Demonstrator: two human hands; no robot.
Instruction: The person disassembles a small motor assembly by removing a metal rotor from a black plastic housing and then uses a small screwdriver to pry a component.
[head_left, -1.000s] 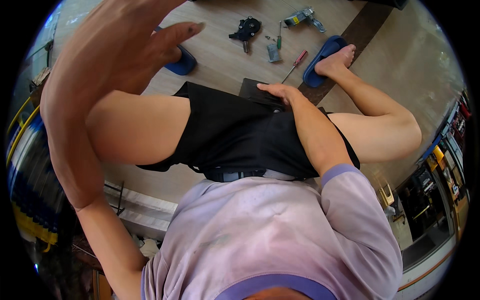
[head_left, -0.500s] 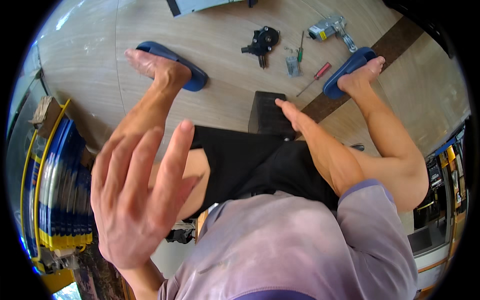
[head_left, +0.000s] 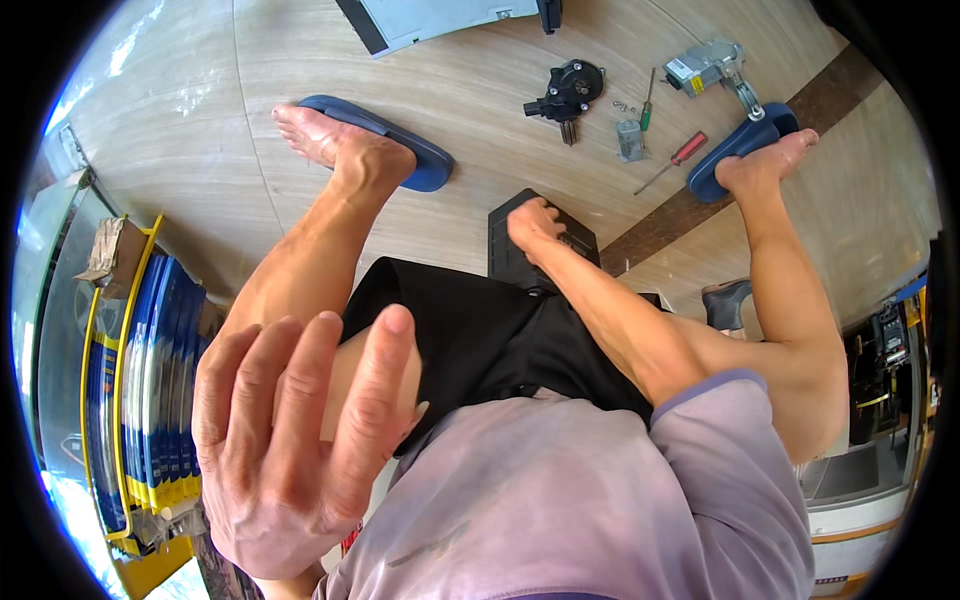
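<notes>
Black box (head_left: 511,258) partly hidden by shorts (head_left: 470,330); right hand (head_left: 535,222) curled atop, cannot tell if gripping; left hand (head_left: 285,470) raised, fingers (head_left: 369,410) apart.

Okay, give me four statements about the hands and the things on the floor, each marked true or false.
1. The right hand is at the black box. True.
2. The left hand grips the red-handled screwdriver. False: that screwdriver lies on the floor.
3. The green-handled screwdriver lies left of the black round-bodied part. False: it lies right of it.
4. The grey bracketed part lies nearer the right foot than the left foot. True.
</notes>
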